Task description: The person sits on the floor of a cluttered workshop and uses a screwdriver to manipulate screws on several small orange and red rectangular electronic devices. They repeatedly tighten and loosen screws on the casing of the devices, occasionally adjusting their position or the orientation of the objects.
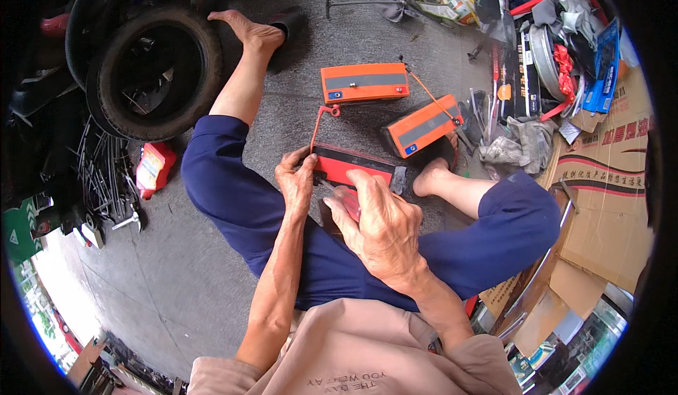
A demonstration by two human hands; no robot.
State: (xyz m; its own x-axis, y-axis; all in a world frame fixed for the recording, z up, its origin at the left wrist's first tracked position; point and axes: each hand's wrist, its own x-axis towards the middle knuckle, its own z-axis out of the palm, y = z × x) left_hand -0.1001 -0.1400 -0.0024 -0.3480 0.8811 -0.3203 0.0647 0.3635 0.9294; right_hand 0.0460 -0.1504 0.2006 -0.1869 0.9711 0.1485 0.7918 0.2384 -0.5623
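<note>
Here's the left hand (295, 179), pinching a red cable (317, 128) at the corner of a red-topped battery (335, 166)! The right hand (381, 229) wraps a red object (347, 201), mostly hidden. Just beyond, two batteries in orange: one crosswise (367, 72), one slanted (424, 123). Far left, a tyre (104, 87) lies near a red container (154, 169).

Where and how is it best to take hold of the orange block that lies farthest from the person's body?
Probably across its middle, from above, squeezing both long sides: the orange block is long and narrow, and one orange lead stands near its left end, another lead near its right.
</note>
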